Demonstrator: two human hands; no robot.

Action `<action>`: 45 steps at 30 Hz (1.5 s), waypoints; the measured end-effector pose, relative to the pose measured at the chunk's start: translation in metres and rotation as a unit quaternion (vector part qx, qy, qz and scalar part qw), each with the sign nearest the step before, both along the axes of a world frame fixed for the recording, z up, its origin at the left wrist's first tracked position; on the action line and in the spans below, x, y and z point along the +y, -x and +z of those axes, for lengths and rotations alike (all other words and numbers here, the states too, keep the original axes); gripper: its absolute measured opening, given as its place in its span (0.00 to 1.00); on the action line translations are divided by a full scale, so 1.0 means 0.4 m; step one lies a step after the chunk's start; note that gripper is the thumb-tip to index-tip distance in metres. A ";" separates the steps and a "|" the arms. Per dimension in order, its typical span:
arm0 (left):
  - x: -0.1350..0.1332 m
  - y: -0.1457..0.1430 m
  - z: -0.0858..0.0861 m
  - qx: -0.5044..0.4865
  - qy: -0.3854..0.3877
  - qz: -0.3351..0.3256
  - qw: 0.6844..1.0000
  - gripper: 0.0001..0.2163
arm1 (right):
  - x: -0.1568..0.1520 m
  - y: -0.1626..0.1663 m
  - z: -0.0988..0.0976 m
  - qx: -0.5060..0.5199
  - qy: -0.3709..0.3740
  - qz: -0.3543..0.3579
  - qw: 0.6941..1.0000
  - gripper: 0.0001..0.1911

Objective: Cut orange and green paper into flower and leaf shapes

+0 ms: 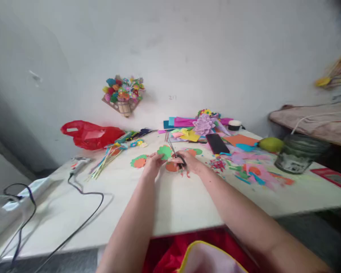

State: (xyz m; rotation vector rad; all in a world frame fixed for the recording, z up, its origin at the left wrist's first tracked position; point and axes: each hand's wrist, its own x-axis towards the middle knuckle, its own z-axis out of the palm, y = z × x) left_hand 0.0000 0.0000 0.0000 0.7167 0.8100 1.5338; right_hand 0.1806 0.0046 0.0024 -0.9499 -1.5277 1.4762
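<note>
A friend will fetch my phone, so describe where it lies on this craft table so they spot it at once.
On the white table, find the big purple paper flower near the wall. Just in front of it lies the phone, left of an orange sheet. It is the only flat black slab among the coloured paper scraps.

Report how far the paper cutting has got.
Done, it seems: a green-and-orange paper cutout lies at the left, a second cutout beyond the hands, offcuts to the right. In hand: the left hand holds a green paper shape while the right hand works scissors at it. Not yet cut: the stack of coloured sheets by the wall.
</note>
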 end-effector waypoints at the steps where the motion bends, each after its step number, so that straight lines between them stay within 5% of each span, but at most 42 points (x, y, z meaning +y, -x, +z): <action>1: 0.000 0.000 -0.001 -0.007 0.001 0.006 1.000 0.13 | -0.005 -0.002 0.001 -0.004 -0.005 0.011 1.000 0.09; 12: 0.009 -0.001 -0.006 -0.063 0.007 0.062 0.996 0.13 | -0.028 -0.012 0.019 -0.018 -0.032 0.062 0.997 0.23; 45: 0.004 -0.011 0.000 -0.068 0.014 0.067 0.995 0.17 | -0.033 -0.005 0.014 -0.074 -0.044 0.062 0.994 0.21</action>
